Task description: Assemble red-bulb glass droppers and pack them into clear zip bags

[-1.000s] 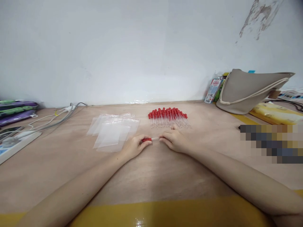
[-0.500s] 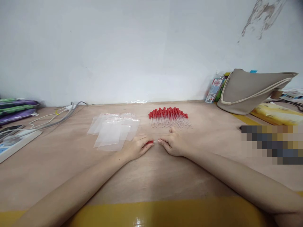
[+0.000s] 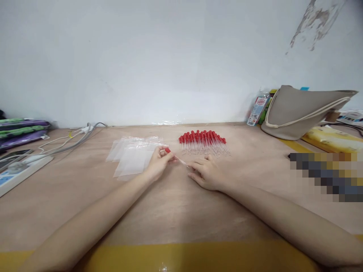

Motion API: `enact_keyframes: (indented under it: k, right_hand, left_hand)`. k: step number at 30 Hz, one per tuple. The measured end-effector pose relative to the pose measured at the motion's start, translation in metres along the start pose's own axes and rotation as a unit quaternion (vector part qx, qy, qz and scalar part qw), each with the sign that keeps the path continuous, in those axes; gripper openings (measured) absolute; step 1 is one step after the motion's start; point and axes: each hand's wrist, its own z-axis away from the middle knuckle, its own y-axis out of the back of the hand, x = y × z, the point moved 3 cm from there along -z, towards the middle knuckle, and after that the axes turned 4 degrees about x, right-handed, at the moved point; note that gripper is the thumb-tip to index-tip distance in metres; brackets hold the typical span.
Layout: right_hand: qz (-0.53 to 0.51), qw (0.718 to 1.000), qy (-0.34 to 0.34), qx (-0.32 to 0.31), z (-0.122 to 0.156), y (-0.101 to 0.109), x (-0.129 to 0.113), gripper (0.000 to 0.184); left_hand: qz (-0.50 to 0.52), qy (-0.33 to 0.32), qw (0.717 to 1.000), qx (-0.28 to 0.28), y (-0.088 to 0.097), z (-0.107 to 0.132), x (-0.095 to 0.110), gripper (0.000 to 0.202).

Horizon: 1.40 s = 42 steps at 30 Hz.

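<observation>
My left hand (image 3: 160, 162) is closed on a glass dropper (image 3: 180, 161) with a red rubber bulb, pinching it near the bulb. The dropper slants down to the right, its thin tip close to the fingertips of my right hand (image 3: 207, 173). The thumb and fingers of that hand are apart, low over the table, and I cannot tell whether the tip touches them. Beyond my hands lies a fanned row of droppers (image 3: 202, 139), red bulbs to the back. Clear plastic bags (image 3: 132, 160) overlap beside my left hand.
A power strip (image 3: 31, 172) with cables and a phone (image 3: 14, 158) are at the left, near purple and green packs (image 3: 24, 134). At the back right stand a bottle (image 3: 258, 107) and a grey bag (image 3: 300, 113). A yellow pack (image 3: 329, 139) lies by the bag.
My left hand has moved back and slightly left, tilting the dropper and showing its bulb and more of its glass tube. My right hand's fingers have parted from the tube.
</observation>
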Motion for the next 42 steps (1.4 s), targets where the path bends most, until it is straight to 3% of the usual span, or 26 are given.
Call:
enact_keyframes:
  k: [2,5,9,15,19,24,28,29,31,33,37,42]
  right_hand:
    - [0.024,1.0,-0.018,0.011,0.002,0.0,0.006,0.024]
    - [0.049,0.997,-0.058,0.022,0.008,0.002,0.022,0.022]
    - [0.065,0.994,-0.08,0.037,0.015,0.006,0.038,0.018]
    - [0.057,0.994,-0.074,0.054,0.016,0.007,0.042,0.017]
    - [0.038,0.995,-0.074,0.05,0.015,0.006,0.04,0.018]
    - [0.012,0.997,-0.069,0.046,0.014,0.006,0.04,0.018]
    - [-0.004,0.997,-0.063,0.042,0.014,0.004,0.042,0.019]
    - [-0.008,0.997,-0.061,0.041,0.015,0.003,0.043,0.02]
    - [-0.014,0.998,-0.058,0.038,0.015,0.002,0.044,0.022]
    - [-0.016,0.998,-0.058,0.035,0.016,0.0,0.045,0.025]
    - [-0.018,0.998,-0.062,0.025,0.016,-0.002,0.048,0.028]
    - [-0.027,0.997,-0.063,0.023,0.017,-0.004,0.05,0.029]
  left_hand:
    - [-0.076,0.018,0.997,0.025,0.001,-0.021,0.005,0.026]
    - [-0.142,0.032,0.989,0.003,-0.001,-0.061,0.008,0.024]
    - [-0.236,0.023,0.971,0.01,-0.009,-0.106,-0.002,0.027]
    - [-0.341,-0.033,0.938,0.051,-0.019,-0.126,-0.025,0.028]
    - [-0.39,-0.09,0.915,0.06,-0.02,-0.121,-0.03,0.025]
    - [-0.427,-0.188,0.884,0.009,-0.014,-0.091,-0.013,0.022]
    - [-0.466,-0.242,0.85,-0.049,0.017,-0.048,0.002,0.026]
    - [-0.514,-0.256,0.817,-0.057,0.027,-0.037,0.003,0.031]
    - [-0.594,-0.242,0.766,-0.048,0.049,-0.02,0.001,0.042]
    - [-0.649,-0.177,0.739,-0.031,0.068,-0.01,-0.007,0.054]
    - [-0.68,-0.062,0.729,-0.051,0.081,-0.005,-0.021,0.068]
    - [-0.682,-0.069,0.727,-0.052,0.078,-0.008,-0.02,0.056]
